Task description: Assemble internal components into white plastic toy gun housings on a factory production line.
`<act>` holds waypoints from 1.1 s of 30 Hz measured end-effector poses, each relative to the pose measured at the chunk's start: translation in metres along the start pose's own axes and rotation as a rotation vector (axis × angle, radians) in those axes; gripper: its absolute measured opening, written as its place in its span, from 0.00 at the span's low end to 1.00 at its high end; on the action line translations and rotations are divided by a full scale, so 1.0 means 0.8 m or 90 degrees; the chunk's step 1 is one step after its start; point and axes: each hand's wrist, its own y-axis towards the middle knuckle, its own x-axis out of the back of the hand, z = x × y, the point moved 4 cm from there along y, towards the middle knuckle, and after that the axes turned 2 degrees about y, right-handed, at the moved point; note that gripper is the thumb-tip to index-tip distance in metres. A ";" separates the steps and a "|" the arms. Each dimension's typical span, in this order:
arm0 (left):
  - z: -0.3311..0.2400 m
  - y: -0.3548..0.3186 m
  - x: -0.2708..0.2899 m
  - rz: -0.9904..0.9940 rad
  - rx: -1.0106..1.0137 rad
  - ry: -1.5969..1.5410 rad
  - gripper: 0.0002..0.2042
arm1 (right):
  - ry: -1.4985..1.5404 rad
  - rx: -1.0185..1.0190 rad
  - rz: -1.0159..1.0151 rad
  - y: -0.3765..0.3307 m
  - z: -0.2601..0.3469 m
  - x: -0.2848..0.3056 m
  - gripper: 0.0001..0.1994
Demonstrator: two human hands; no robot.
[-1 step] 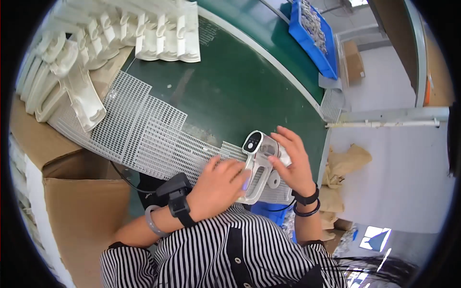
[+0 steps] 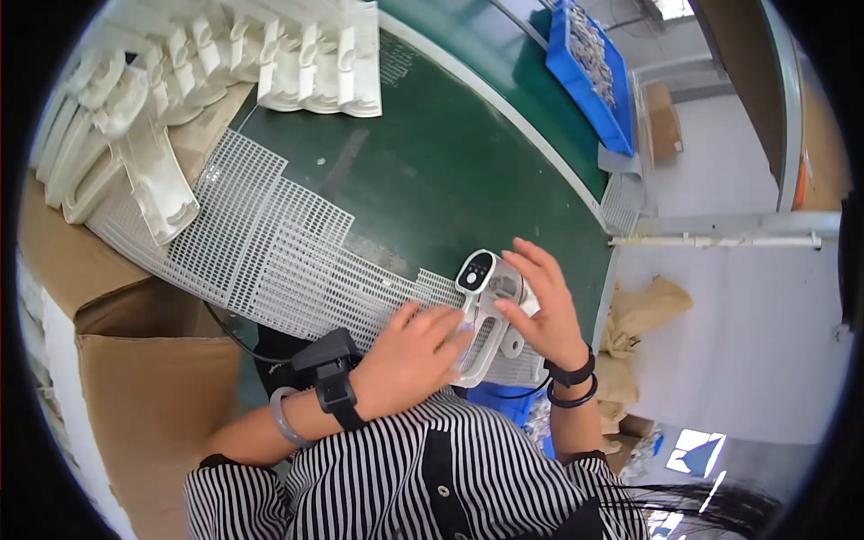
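Observation:
A white handheld vacuum (image 2: pixel 486 346) lies at the near edge of the green bench, with a black control panel, a clear chamber and a looped handle. My right hand (image 2: pixel 547 315) curves round its clear chamber from the right, thumb in front and fingers behind. From the left, my left hand (image 2: pixel 412 353) reaches to the handle. Its fingers are spread and bent a little, tips at the handle's side; its thumb is hidden. A small purple patch shows between the left fingertips and the handle, too small to make out.
White perforated matting (image 2: pixel 279 243) covers the bench's near side. White plastic shell parts (image 2: pixel 315 67) stand in rows at the far left. An open cardboard box (image 2: pixel 157 387) stands at my left. A blue tray (image 2: pixel 589 76) of small parts sits at the far right, and brown sacking (image 2: pixel 643 324) lies beyond my right arm.

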 end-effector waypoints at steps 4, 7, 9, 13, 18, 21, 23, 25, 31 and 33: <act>-0.002 -0.009 -0.002 0.020 -0.060 -0.023 0.30 | -0.025 -0.011 0.089 0.021 -0.001 -0.024 0.34; 0.003 -0.012 -0.010 0.029 -0.053 -0.004 0.30 | -0.028 -0.038 0.145 0.031 -0.009 -0.035 0.35; 0.003 -0.012 -0.010 0.014 -0.043 0.024 0.26 | -0.022 -0.052 0.172 0.036 -0.011 -0.034 0.34; 0.004 -0.011 -0.003 -0.056 -0.034 0.018 0.18 | -0.004 -0.055 0.201 0.043 -0.006 -0.029 0.31; 0.004 -0.011 -0.003 -0.064 -0.031 0.026 0.18 | -0.033 -0.050 0.258 0.047 0.001 -0.024 0.28; 0.003 -0.010 -0.003 -0.055 -0.032 0.037 0.18 | -0.094 -0.011 0.289 0.048 0.005 -0.026 0.27; 0.003 -0.009 -0.004 -0.026 -0.028 0.028 0.19 | -0.107 -0.007 0.291 0.049 0.006 -0.027 0.27; 0.003 -0.010 -0.007 0.004 -0.023 0.019 0.21 | -0.107 -0.012 0.291 0.050 0.007 -0.028 0.27; 0.002 -0.007 0.000 0.010 -0.033 0.018 0.21 | -0.183 0.008 0.291 0.055 0.018 -0.038 0.28; 0.002 -0.006 0.001 0.009 -0.037 0.019 0.21 | -0.192 0.013 0.297 0.056 0.021 -0.041 0.28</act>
